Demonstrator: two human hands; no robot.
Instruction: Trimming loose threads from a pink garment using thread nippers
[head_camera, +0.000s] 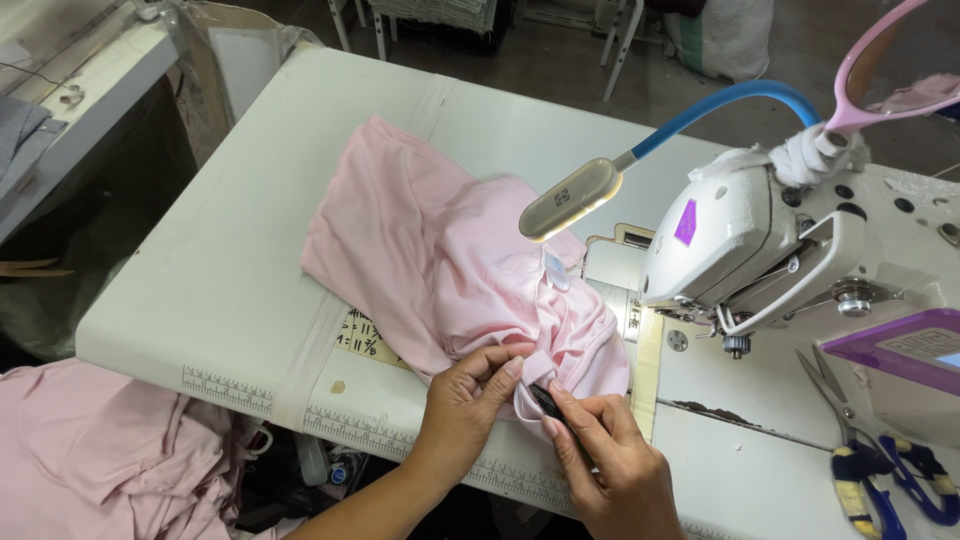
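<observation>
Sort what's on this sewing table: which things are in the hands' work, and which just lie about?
In hand: pink garment, small dark piece, left hand, right hand.
Lying about: scissors, pink fabric pile, sewing machine, lamp.

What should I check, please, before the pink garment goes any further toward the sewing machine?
1. Left hand on the pink garment: fingers pinch a fold at its near edge. Ok.
2. Right hand on the small dark piece at that same edge: pinched between its fingertips. Ok.
3. Garment lying flat: bunched and creased by the hands. Not ok.
4. Needle area of the sewing machine free of cloth: the garment lies to its left. Ok.
5. Lamp lit over the work: glowing. Ok.
6. Scissors away from both hands: at the far right. Ok.
</observation>
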